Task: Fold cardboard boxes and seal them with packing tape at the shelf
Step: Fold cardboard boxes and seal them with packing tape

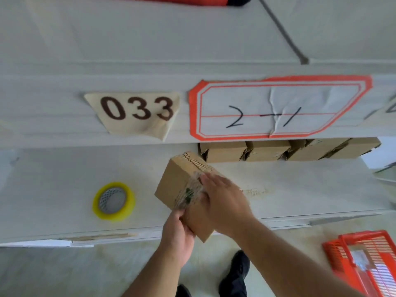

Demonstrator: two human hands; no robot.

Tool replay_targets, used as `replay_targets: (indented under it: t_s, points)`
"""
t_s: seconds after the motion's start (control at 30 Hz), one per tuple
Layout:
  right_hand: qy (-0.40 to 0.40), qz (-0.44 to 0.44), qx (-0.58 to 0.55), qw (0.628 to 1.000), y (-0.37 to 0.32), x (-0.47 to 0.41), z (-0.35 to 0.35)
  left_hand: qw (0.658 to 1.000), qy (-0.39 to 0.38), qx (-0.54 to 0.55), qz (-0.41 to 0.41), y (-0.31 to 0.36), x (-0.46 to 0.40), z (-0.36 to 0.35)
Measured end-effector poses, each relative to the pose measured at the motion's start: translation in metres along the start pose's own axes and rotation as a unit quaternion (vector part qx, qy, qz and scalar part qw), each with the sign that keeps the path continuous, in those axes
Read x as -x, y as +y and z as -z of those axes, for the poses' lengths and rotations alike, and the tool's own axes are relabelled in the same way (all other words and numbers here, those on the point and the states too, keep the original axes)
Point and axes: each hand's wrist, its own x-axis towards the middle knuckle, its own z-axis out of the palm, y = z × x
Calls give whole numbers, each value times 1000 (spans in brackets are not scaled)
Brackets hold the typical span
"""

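Observation:
A small brown cardboard box (175, 181) is held tilted over the front of the white shelf (64, 189). A crinkled strip of clear packing tape (188, 194) runs across its facing side. My left hand (177, 234) grips the box's lower edge from below, thumb on the tape's end. My right hand (222, 200) lies flat on the box's right side, with straight fingers pressing on the tape. A roll of yellowish clear tape (113, 201) lies flat on the shelf, to the left of the box.
A row of folded cardboard boxes (267, 151) stands at the back of the shelf, under the upper beam with labels "033" (137, 109) and "2-1" (265, 115). An orange plastic basket (364, 260) sits on the floor at the right. My black shoes (235, 273) are below.

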Motion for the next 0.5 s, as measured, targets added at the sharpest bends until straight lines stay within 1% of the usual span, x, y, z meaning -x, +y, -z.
replay_targets:
  t_s: [0.03, 0.07, 0.1, 0.17, 0.2, 0.23, 0.3, 0.33, 0.37, 0.4, 0.5]
  points:
    - [41, 40, 47, 997, -11, 8, -6, 1000, 3, 14, 11, -2, -5, -1]
    - [66, 67, 85, 992, -17, 16, -16, 1000, 12, 10, 20, -4, -8, -2]
    - [70, 86, 107, 988, -19, 23, -29, 999, 23, -22, 25, -6, -9, -3]
    - [51, 103, 120, 986, -8, 36, -56, 986, 41, -159, 7, -8, -9, 1]
    - [37, 104, 120, 987, -1, 41, -65, 970, 42, -237, -14, -8, -9, 5]
    - [31, 108, 120, 986, 5, 47, -71, 950, 62, -303, -44, -3, -9, 8]
    - [37, 135, 122, 982, 13, 56, -79, 891, 167, -397, -143, 11, -7, 7]
    - [41, 146, 119, 981, 12, 58, -79, 864, 213, -411, -196, 19, -7, 3]
    - [48, 147, 113, 981, 10, 58, -78, 859, 231, -397, -228, 27, -8, -4]
    - [59, 141, 99, 983, 8, 56, -76, 865, 227, -385, -228, 33, -12, -8]
    - [80, 109, 35, 990, 3, 48, -72, 880, 175, -396, -193, 41, -28, -20]
